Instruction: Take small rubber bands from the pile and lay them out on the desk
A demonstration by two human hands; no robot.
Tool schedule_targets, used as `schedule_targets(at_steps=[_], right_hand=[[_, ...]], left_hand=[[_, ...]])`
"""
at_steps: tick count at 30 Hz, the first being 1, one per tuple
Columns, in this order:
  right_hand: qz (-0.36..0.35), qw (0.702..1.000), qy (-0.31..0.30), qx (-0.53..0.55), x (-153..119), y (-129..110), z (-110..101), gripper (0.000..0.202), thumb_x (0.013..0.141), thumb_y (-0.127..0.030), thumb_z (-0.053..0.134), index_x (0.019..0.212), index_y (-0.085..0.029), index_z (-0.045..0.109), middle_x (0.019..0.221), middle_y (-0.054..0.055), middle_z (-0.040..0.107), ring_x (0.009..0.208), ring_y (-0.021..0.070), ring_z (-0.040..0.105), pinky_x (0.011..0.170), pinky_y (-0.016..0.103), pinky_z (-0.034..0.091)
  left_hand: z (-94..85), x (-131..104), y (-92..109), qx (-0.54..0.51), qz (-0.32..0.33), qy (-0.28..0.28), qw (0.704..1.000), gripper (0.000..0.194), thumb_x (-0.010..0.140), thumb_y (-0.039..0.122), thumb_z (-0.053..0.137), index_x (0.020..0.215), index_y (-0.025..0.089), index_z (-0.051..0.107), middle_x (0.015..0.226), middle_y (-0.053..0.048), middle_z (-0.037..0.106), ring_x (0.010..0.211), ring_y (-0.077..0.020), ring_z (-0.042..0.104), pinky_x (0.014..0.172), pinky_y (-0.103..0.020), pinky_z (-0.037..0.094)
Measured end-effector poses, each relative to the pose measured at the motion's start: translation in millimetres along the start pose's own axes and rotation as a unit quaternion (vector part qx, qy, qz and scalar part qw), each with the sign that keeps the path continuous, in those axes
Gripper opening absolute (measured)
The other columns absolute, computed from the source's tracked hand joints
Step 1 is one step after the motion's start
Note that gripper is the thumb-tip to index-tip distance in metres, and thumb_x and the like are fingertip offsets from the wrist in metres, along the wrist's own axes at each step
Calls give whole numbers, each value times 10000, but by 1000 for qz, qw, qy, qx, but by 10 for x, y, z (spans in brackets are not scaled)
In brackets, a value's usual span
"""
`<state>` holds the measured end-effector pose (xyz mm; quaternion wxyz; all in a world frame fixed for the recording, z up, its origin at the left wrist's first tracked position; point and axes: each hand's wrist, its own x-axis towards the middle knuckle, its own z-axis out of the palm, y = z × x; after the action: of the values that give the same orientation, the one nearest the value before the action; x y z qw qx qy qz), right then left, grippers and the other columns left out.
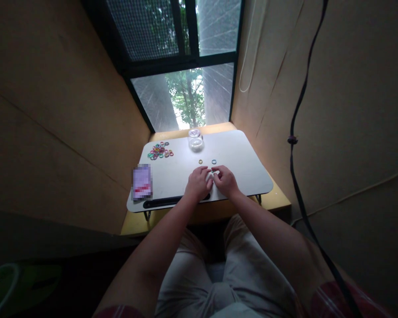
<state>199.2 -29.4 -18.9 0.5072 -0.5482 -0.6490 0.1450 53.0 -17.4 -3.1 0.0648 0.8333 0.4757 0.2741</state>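
My left hand (199, 182) and my right hand (224, 180) meet over the near middle of the white table (245, 154). Their fingertips pinch together around a small bluish ring (212, 171), mostly covered by the fingers. Just beyond them a yellow ring (200, 161) and a blue ring (214, 161) lie apart on the tabletop. They look like small elastic hair ties. A pile of many-coloured rings (159, 150) is spread at the far left of the table.
A clear round container (196, 143) stands at the table's back, with another clear piece (194, 133) behind it. On the left lies a purple packet (142, 182), blurred out. A black ledge strip (162, 202) runs along the front edge. A dark cord (295, 110) hangs at right.
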Motion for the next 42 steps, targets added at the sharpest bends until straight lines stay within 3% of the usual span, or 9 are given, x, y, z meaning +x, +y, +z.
schedule_targets(at_steps=[3, 5, 9, 14, 19, 24, 33, 42], right_hand=[[19, 999, 47, -10, 35, 69, 0, 276, 797, -151, 488, 1022, -144, 647, 964, 95, 661, 675, 161, 577, 694, 307, 517], [15, 998, 50, -23, 67, 132, -26, 288, 792, -148, 491, 1033, -130, 646, 966, 105, 660, 725, 179, 596, 724, 320, 522], [-4, 997, 19, -76, 168, 314, -187, 294, 787, -145, 503, 1036, -117, 655, 981, 123, 671, 824, 206, 621, 802, 336, 512], [-18, 983, -41, -177, 345, 507, -469, 341, 757, -180, 569, 1083, -134, 659, 1037, 115, 692, 917, 250, 607, 907, 402, 455], [-36, 969, -90, -228, 388, 485, -565, 380, 760, -214, 598, 1136, -193, 651, 1128, 87, 683, 1042, 281, 556, 930, 422, 405], [-47, 967, -81, -236, 331, 438, -545, 331, 784, -213, 582, 1106, -193, 657, 1109, 85, 685, 1036, 272, 544, 923, 408, 383], [-42, 975, -67, -207, 312, 448, -551, 293, 779, -201, 597, 1066, -195, 661, 1070, 96, 690, 1015, 279, 549, 921, 418, 381], [-43, 977, -62, -201, 314, 463, -561, 290, 775, -193, 596, 1056, -185, 665, 1058, 96, 694, 1003, 277, 560, 903, 415, 393]], left_hand=[[55, 122, 69, 70, 42, -49, 995, 509, 862, 377, 510, 1347, 225, 489, 1503, -74, 390, 1428, -286, 250, 1165, -521, 203], [92, 209, 96, 100, 34, -77, 991, 591, 872, 428, 475, 1426, 236, 400, 1562, -59, 290, 1459, -309, 156, 1160, -587, 140], [148, 330, 117, 128, -22, -123, 984, 716, 878, 582, 371, 1498, 235, 281, 1596, -53, 198, 1464, -360, 88, 1137, -640, 121], [180, 354, 116, 139, -50, -150, 978, 821, 845, 684, 317, 1525, 237, 210, 1598, -49, 194, 1460, -394, 45, 1127, -664, 97], [210, 365, 119, 149, -74, -138, 976, 826, 836, 710, 290, 1523, 257, 217, 1603, -37, 178, 1457, -404, 46, 1133, -647, 91], [231, 375, 132, 159, -112, -119, 974, 826, 839, 716, 276, 1516, 245, 236, 1600, -57, 184, 1457, -397, 54, 1143, -626, 89], [209, 332, 142, 127, -105, -81, 983, 743, 860, 658, 340, 1483, 255, 304, 1600, -77, 176, 1462, -387, 55, 1138, -639, 96], [191, 337, 195, 130, -148, -64, 978, 714, 856, 643, 380, 1462, 269, 332, 1583, -101, 224, 1444, -403, 132, 1115, -660, 140]])
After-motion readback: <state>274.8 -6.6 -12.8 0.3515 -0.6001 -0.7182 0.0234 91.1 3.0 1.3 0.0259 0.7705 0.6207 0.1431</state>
